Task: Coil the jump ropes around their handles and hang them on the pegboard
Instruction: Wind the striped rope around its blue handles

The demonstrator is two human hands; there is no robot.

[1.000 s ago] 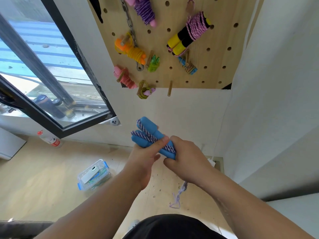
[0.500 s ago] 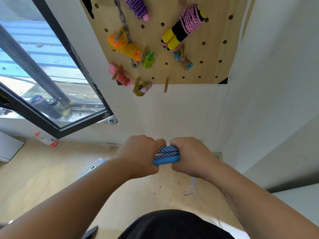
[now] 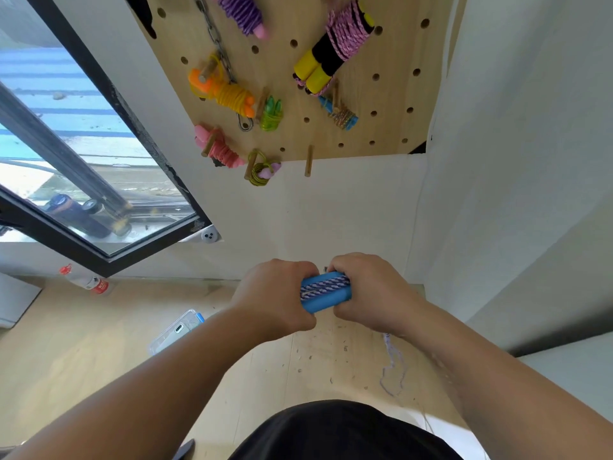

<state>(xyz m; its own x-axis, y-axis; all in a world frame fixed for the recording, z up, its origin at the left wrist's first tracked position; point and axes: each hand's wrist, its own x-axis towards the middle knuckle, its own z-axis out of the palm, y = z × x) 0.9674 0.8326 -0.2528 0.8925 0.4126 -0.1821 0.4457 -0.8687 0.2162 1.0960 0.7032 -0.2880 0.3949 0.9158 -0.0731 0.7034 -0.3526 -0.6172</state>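
Note:
I hold a pair of blue jump rope handles (image 3: pixel 326 293) level in front of me, with purple-and-white rope wound across their middle. My left hand (image 3: pixel 277 297) grips the left end and my right hand (image 3: pixel 368 290) grips the right end. A loose tail of the rope (image 3: pixel 394 370) hangs below my right wrist toward the floor. Above on the wall is the wooden pegboard (image 3: pixel 384 127). Several coiled ropes hang on it: orange-yellow (image 3: pixel 229 91), yellow-black with pink cord (image 3: pixel 335 51), pink (image 3: pixel 219 151). One bare peg (image 3: pixel 308 165) sticks out at its lower edge.
An open black-framed window (image 3: pixel 99 180) is on the left. On the wooden floor lie a clear plastic box with blue clips (image 3: pixel 175 332) and a bottle with a red cap (image 3: pixel 84 280). A white wall (image 3: pixel 517 161) closes in the right side.
The handles went from tilted up and left, at chest height, to level and lower. Both hands closed over their ends. The view dropped slightly, so the pegboard sits higher in frame.

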